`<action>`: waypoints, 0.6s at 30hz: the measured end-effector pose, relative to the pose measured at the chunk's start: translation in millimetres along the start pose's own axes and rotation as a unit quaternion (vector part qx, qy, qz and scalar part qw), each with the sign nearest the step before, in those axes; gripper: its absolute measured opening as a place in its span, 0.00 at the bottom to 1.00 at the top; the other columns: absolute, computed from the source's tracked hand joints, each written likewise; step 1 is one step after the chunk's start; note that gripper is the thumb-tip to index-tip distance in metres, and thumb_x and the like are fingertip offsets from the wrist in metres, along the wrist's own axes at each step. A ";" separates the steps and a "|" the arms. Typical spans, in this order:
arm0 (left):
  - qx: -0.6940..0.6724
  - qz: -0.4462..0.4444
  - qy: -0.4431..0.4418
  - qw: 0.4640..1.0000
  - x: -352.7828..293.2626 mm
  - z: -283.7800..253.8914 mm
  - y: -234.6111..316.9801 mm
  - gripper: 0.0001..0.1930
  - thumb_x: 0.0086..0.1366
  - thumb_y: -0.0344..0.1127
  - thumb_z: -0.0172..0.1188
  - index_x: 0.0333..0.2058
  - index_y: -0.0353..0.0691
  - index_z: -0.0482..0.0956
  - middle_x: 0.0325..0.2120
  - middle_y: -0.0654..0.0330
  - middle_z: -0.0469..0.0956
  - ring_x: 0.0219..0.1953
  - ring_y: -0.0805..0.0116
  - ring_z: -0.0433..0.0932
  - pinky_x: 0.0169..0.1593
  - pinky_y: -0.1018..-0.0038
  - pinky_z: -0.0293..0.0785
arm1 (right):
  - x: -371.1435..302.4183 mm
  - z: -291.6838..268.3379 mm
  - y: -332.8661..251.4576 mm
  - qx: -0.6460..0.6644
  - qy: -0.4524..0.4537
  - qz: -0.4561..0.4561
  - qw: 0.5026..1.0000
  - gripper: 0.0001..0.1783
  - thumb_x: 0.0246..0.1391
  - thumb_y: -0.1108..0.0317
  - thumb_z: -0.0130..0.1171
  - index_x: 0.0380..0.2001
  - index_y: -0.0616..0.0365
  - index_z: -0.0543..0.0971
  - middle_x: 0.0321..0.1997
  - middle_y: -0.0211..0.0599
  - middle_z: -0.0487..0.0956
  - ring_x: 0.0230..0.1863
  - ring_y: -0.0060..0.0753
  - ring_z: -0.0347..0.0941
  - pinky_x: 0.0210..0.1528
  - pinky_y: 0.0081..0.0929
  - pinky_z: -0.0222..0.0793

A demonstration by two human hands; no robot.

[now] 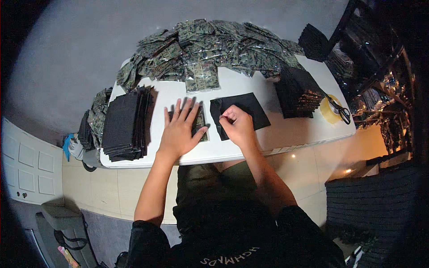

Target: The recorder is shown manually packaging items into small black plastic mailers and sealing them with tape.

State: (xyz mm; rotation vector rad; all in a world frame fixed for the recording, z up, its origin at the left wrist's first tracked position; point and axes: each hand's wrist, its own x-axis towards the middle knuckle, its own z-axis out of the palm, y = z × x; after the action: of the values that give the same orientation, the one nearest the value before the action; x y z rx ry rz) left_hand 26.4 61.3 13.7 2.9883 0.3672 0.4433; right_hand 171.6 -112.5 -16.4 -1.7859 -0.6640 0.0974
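My left hand point(181, 129) lies flat with its fingers spread, pressing on a small folded camouflage piece point(201, 117) on the white table; most of that piece is hidden under the palm. Just to the right, a black square of folded fabric point(252, 109) rests on the tabletop. Over its left part is my right hand point(238, 125), thumb and fingers pinched together close to the fabric's narrow folded flap point(216, 107). Whatever sits between those fingertips, if anything, is too small to make out.
A big heap of plastic-wrapped camouflage packets point(214, 44) covers the far side of the white table point(172, 88). Black fabric stacks stand at left point(123, 123) and right point(297, 94). Black-handled scissors point(342, 111) lie on a tape roll point(330, 110) at the right edge.
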 end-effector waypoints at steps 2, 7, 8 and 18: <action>-0.004 0.006 -0.022 1.000 -1.8 5.1 1.2 0.40 0.74 0.65 0.57 0.80 0.59 0.64 0.82 0.50 0.57 0.84 0.39 0.49 0.81 0.33 0.41 | 0.2 1.0 -2.6 0.003 0.000 -0.009 1.000 0.06 0.59 0.74 0.71 0.33 0.64 0.82 0.27 0.35 0.86 0.30 0.20 0.81 0.35 0.25 0.75; 0.005 0.013 -0.072 0.997 3.2 -4.1 9.8 0.39 0.74 0.64 0.57 0.79 0.61 0.65 0.82 0.52 0.58 0.83 0.39 0.51 0.82 0.35 0.42 | 1.5 -2.3 -1.3 0.010 -0.003 -0.011 1.000 0.06 0.59 0.75 0.71 0.33 0.64 0.82 0.27 0.35 0.85 0.29 0.21 0.81 0.34 0.25 0.75; 0.006 0.013 -0.072 0.997 3.3 -4.8 10.8 0.39 0.74 0.64 0.57 0.79 0.61 0.65 0.82 0.52 0.58 0.83 0.39 0.51 0.82 0.35 0.42 | 1.7 -2.5 0.5 0.010 0.002 -0.016 1.000 0.06 0.59 0.75 0.71 0.33 0.64 0.82 0.26 0.35 0.85 0.29 0.20 0.81 0.34 0.26 0.75; -0.051 -0.030 0.057 0.997 25.1 2.0 -12.2 0.20 0.65 0.33 0.70 0.55 0.37 0.84 0.49 0.44 0.80 0.51 0.38 0.78 0.56 0.46 0.77 | 3.9 -2.0 9.4 0.040 -0.001 0.008 0.999 0.09 0.56 0.68 0.74 0.34 0.61 0.85 0.30 0.42 0.89 0.32 0.36 0.88 0.37 0.34 0.80</action>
State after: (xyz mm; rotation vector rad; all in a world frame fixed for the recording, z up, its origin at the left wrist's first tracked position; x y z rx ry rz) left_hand 47.6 79.2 17.1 2.8517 0.4284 0.6097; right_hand 179.3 -113.9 -23.3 -1.7153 -0.6395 0.1356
